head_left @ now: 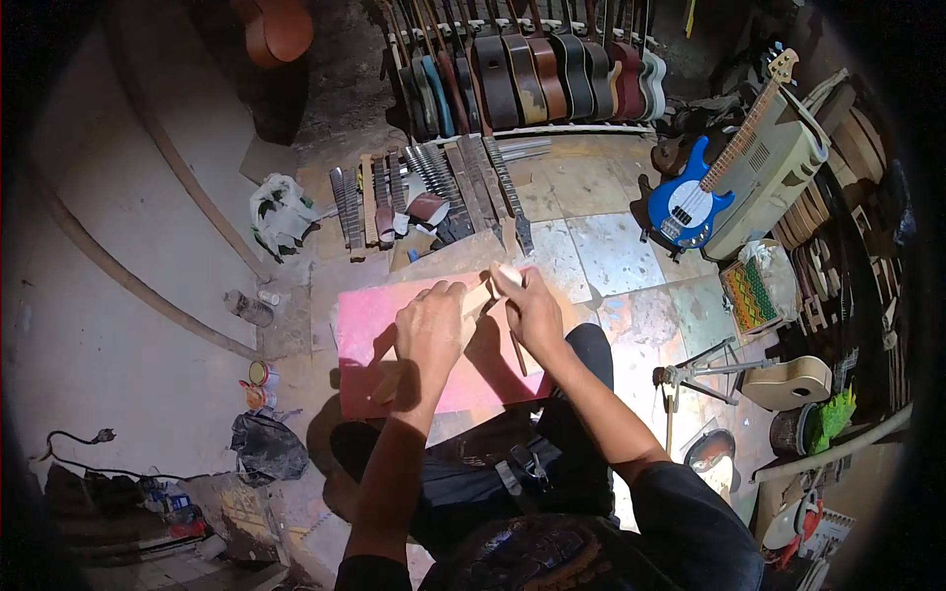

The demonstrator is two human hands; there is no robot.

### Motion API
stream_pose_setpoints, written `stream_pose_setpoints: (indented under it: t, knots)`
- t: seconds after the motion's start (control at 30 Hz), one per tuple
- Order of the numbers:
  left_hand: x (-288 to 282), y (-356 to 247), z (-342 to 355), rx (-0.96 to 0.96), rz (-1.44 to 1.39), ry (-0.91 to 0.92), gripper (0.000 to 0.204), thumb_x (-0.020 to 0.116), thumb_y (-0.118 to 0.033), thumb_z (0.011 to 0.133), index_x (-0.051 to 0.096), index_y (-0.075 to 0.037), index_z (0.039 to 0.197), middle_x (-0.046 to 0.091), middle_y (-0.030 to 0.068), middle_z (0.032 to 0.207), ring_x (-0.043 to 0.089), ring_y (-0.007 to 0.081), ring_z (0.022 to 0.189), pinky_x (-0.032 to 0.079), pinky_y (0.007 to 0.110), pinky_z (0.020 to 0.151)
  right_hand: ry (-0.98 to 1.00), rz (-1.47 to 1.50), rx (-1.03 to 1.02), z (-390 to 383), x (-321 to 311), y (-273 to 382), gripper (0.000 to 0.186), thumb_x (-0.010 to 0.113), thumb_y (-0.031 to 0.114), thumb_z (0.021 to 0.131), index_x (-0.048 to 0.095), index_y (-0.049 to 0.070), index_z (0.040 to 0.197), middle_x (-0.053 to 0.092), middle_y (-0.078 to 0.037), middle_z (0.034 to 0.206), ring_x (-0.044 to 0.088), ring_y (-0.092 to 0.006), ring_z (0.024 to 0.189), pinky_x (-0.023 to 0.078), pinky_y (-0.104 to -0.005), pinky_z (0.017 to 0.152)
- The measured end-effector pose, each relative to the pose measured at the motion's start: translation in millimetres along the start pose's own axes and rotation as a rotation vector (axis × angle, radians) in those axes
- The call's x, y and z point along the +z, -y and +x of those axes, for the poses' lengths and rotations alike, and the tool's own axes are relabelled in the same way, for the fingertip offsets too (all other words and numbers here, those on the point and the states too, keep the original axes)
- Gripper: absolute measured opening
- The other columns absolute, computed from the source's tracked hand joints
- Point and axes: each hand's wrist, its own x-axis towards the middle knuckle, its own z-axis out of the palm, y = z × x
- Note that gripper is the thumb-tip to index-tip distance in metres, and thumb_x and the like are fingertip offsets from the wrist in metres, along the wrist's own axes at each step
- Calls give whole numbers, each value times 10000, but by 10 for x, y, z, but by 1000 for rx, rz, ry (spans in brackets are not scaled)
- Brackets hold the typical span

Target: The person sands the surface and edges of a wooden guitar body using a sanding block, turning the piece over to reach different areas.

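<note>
A pale, narrow piece of wood (478,298) slants across a pink board (365,305) in front of me. My left hand (430,320) is closed over the wood from above, hiding much of its length. Around its far end, the fingers of my right hand (532,313) are bent and closed. Something whitish shows at those fingertips, too small and bright to name. Below my right hand, a thin brown strip (519,357) slants over the board. Both hands cast dark shadows on the pink surface.
Beyond the board lie several slotted guitar necks (473,182). Guitar bodies (547,79) stand in a row on a rack behind. To the right are a blue bass guitar (685,202), a metal stand (705,374) and a small guitar body (788,382). Cans (261,374) stand left.
</note>
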Motion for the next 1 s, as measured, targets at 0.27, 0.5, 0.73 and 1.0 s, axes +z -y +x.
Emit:
stream_pose_setpoints:
  t: [0.27,0.5,0.73,1.0]
  knots:
    - [-53,-36,-26,-1,2,-14,275,776,-211,783,713,-94,1024,713,119,1001,720,338,962,584,477,783,-91,-74,-50,1,24,-6,647,597,-38,861,591,162,1477,521,-251,995,611,-432,891,516,-462,789]
    - [-117,34,-43,-38,25,25,250,738,-118,798,719,-97,1046,709,115,996,715,331,985,582,467,792,-20,16,-45,1,17,134,580,593,-39,855,650,139,1404,525,-249,991,602,-439,917,508,-468,796]
    - [-129,99,10,70,-34,-46,258,755,-178,783,761,-103,1030,725,115,976,712,327,987,577,464,798,292,624,169,499,-41,-613,510,644,180,985,577,-1,1458,670,-95,1126,584,-210,900,494,-412,817]
    - [-508,318,142,308,34,176,388,819,-358,750,790,-148,1075,735,76,960,700,298,975,563,442,851,133,1124,647,112,-67,19,348,549,371,1093,663,94,1270,683,37,998,573,-60,763,438,-234,641]
